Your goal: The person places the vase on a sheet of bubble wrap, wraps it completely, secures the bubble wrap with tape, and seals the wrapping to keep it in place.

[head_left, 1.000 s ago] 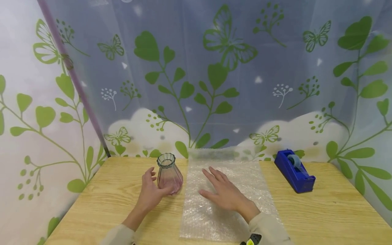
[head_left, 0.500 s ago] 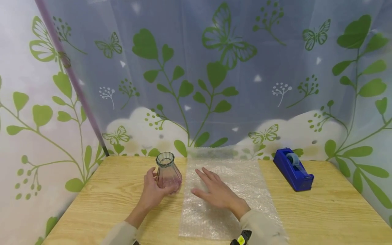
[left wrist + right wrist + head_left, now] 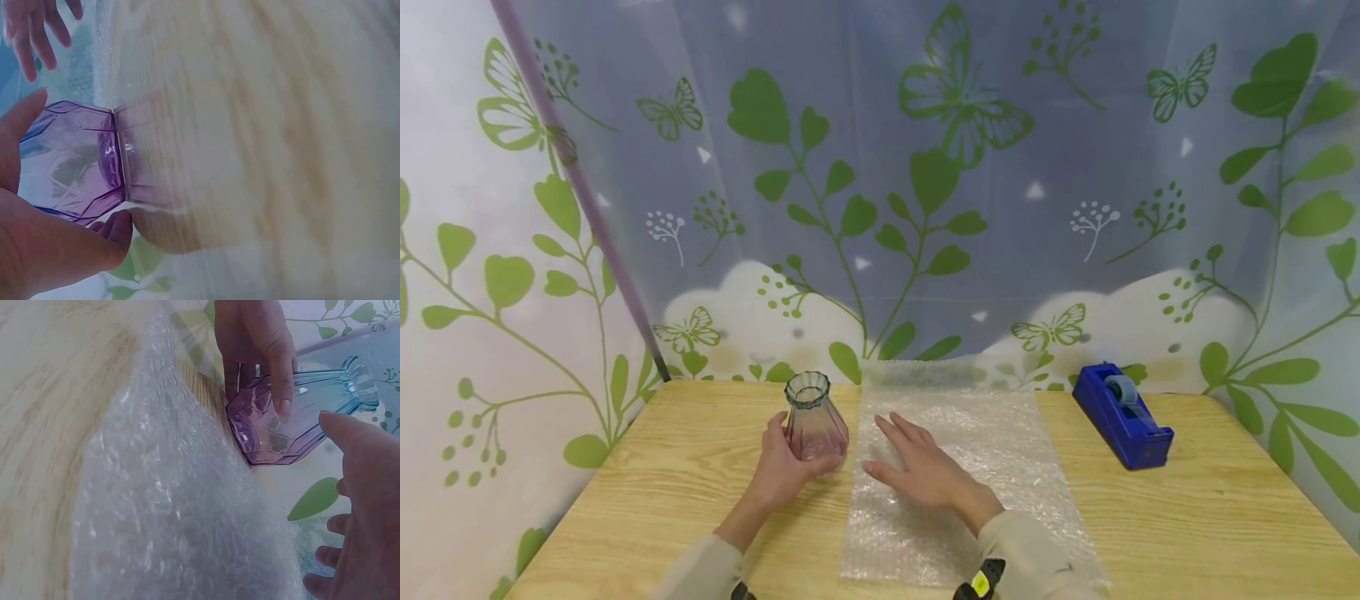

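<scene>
Glass vase (image 3: 818,425), one, faceted, stood upright on the wooden table (image 3: 1195,525) at ten o'clock of the bubble wrap (image 3: 917,542). Lower body is clasped by the left hand (image 3: 782,468), thumb laid at six o'clock, fingers curled round at nine. Right hand (image 3: 925,473) is held with fingers spread, apart from the glass, which is found at ten o'clock of its thumb tip. Colouring: transparent, purple-pink below, blue-green above; neck narrowed, rim flared and scalloped. Blue tape dispenser (image 3: 1116,429) is set at two o'clock of the bubble wrap
</scene>
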A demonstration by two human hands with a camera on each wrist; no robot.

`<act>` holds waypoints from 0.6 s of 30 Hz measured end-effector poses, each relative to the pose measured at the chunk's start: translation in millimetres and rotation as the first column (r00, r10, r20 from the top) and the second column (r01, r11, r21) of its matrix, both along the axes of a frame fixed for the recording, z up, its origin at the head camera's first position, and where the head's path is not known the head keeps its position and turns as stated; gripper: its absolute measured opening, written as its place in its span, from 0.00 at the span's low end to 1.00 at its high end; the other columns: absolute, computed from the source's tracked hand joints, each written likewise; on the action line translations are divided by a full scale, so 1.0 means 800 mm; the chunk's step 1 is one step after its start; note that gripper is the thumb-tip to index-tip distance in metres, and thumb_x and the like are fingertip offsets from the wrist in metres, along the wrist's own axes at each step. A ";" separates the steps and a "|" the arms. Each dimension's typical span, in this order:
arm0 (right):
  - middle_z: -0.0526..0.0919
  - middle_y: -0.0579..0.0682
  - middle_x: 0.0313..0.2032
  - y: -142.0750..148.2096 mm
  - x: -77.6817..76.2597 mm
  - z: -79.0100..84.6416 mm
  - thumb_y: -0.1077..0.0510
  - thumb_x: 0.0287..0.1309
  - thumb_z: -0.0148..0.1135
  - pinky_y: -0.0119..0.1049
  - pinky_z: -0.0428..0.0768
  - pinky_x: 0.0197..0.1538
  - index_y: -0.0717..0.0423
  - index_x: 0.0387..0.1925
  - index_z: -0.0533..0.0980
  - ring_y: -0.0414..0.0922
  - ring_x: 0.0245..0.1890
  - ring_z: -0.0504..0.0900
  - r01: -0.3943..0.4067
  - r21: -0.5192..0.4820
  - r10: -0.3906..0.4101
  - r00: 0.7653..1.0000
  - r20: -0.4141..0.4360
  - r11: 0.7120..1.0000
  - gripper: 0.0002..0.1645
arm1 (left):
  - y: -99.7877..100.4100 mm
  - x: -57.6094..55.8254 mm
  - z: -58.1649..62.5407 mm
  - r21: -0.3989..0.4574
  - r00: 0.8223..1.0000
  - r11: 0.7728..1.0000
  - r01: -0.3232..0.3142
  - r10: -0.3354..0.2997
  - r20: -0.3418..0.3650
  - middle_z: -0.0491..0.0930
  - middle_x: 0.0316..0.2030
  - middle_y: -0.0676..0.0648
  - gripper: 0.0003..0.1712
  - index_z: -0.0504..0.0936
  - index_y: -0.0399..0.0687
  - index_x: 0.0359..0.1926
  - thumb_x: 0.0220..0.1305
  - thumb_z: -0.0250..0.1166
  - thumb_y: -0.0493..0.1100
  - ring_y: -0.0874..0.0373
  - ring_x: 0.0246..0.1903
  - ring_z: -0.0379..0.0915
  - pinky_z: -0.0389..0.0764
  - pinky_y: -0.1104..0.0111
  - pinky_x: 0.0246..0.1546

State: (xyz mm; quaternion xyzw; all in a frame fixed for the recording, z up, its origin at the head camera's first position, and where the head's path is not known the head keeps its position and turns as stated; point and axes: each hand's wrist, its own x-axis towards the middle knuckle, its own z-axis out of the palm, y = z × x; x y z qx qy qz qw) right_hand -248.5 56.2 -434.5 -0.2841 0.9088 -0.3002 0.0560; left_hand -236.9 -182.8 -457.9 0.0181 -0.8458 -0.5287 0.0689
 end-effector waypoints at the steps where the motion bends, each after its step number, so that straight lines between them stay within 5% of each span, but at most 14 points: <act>1: 0.46 0.54 0.73 -0.001 0.000 0.000 0.29 0.63 0.43 0.63 0.56 0.62 0.47 0.74 0.49 0.60 0.70 0.47 -0.002 -0.001 0.002 1.000 0.007 1.000 0.47 | 0.000 -0.001 -0.001 0.004 1.000 1.000 -0.001 0.001 0.002 0.56 0.57 0.28 0.66 0.42 0.31 0.69 0.43 0.78 0.50 0.36 0.57 0.63 0.66 0.48 0.57; 12: 0.45 0.53 0.73 -0.007 -0.004 -0.005 0.28 0.62 0.42 0.61 0.55 0.64 0.44 0.74 0.48 0.58 0.71 0.46 -0.001 0.010 0.001 0.999 0.035 1.000 0.46 | 0.004 -0.009 -0.005 0.049 1.000 0.999 0.006 -0.007 0.020 0.63 0.58 0.29 0.63 0.44 0.36 0.68 0.42 0.79 0.44 0.38 0.59 0.63 0.63 0.49 0.60; 18: 0.46 0.55 0.73 -0.008 -0.005 -0.006 0.29 0.63 0.42 0.62 0.55 0.63 0.47 0.74 0.49 0.60 0.70 0.47 -0.007 0.001 0.006 0.999 0.031 1.000 0.46 | 0.002 -0.009 -0.007 -0.011 0.999 1.000 0.023 -0.022 0.032 0.61 0.60 0.24 0.64 0.44 0.33 0.67 0.40 0.80 0.43 0.32 0.60 0.59 0.61 0.46 0.60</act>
